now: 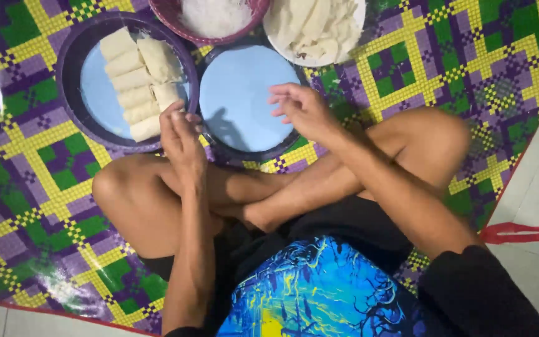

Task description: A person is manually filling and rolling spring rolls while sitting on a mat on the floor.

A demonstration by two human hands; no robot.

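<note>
Pale, cream-coloured rolls (137,81) lie stacked in a row, about seven of them, on the blue plate with a dark purple rim (70,59) at the left. The left hand (181,134) hangs just beside that rim, fingers drawn together, holding nothing I can make out. The right hand (301,109) hovers loosely curled over the bare blue plate (238,93) in the middle. Judging by the full bowl of white filling (214,15) and the plate of wrappers (316,25), more remains unrolled.
</note>
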